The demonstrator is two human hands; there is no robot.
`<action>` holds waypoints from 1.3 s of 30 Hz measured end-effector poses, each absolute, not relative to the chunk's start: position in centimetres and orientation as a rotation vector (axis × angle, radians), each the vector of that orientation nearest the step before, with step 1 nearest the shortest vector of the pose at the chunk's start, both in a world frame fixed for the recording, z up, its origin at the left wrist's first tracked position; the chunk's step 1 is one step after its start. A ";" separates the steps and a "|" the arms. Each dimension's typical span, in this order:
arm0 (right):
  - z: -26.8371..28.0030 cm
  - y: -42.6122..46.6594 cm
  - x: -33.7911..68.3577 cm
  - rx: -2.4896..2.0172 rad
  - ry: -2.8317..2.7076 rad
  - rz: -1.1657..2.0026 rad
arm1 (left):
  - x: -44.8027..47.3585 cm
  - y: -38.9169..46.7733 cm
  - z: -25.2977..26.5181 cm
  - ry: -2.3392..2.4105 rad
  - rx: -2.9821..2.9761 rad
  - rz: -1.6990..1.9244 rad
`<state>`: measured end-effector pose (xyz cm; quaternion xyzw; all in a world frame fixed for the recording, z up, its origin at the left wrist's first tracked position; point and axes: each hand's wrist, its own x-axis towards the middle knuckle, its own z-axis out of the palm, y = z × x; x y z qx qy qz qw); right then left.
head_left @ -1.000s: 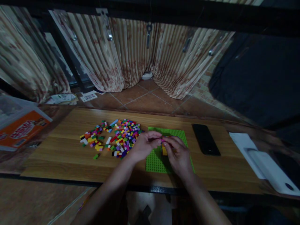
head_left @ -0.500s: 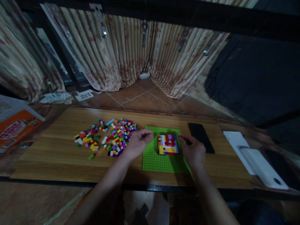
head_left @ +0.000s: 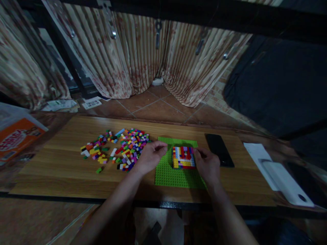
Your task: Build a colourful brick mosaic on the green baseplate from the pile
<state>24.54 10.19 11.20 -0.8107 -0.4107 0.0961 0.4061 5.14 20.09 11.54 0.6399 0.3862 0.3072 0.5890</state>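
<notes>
A square build of multicoloured toy bricks [head_left: 183,158] stands on a green studded baseplate [head_left: 168,178]. My right hand [head_left: 208,165] is at the build's upper right edge, thumb and finger pinched on a small brick that the fingertips mostly cover. Left of the build, my left hand [head_left: 152,154] hovers over the baseplate's left edge with its fingertips pressed together. Whatever may be between those fingertips is too small to make out. Close beyond the left hand lies a pile of loose toy bricks [head_left: 133,144] in many colours.
A black phone-like slab [head_left: 219,149] lies right of the baseplate on the wooden table [head_left: 63,170]. Further right are a white sheet [head_left: 255,154] and a white device [head_left: 287,183]. An orange-labelled plastic box [head_left: 20,136] is at the far left.
My right hand has moved slightly left, bringing its pinched fingertips from beside the build to its upper right edge. My left hand has hardly moved.
</notes>
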 end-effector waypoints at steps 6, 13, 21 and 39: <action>10.1 11.0 25.4 -1.872 -0.804 0.493 | 5.1 20.1 11.4 0.899 1.513 0.723; 9.5 11.5 26.0 -1.831 -0.723 0.543 | 5.0 20.2 10.9 0.893 1.537 0.737; 9.4 11.5 26.2 -1.856 -0.812 0.553 | 5.2 20.2 10.3 0.899 1.590 0.743; 11.3 11.0 24.7 -1.680 -0.748 0.215 | -0.5 24.1 12.7 1.208 1.491 1.101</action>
